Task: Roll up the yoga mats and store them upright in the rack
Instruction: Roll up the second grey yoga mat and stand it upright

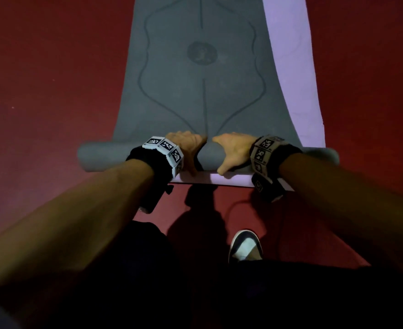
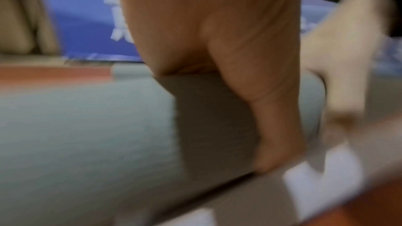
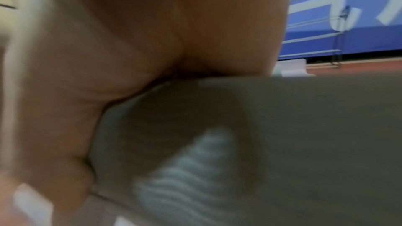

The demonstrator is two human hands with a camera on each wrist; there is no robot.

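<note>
A grey yoga mat (image 1: 195, 91) with dark line markings lies flat on the floor, its near end wound into a thick roll (image 1: 103, 156). It lies on top of a lilac mat (image 1: 290, 67) that shows along the right side and under the roll. My left hand (image 1: 188, 148) and right hand (image 1: 233, 150) sit side by side on the middle of the roll. Their fingers curl over its far side and the thumbs press its near side. The blurred left wrist view shows my left hand (image 2: 261, 92) on the roll (image 2: 87, 135). The right wrist view shows my right hand (image 3: 130, 40) on the roll (image 3: 304, 126).
Red floor (image 1: 41, 91) surrounds both mats. My shoe (image 1: 245, 245) stands just behind the roll's near edge. A blue banner wall (image 3: 348, 15) with white lettering runs along the far side of the room, with a thin metal frame (image 3: 335, 54) in front of it.
</note>
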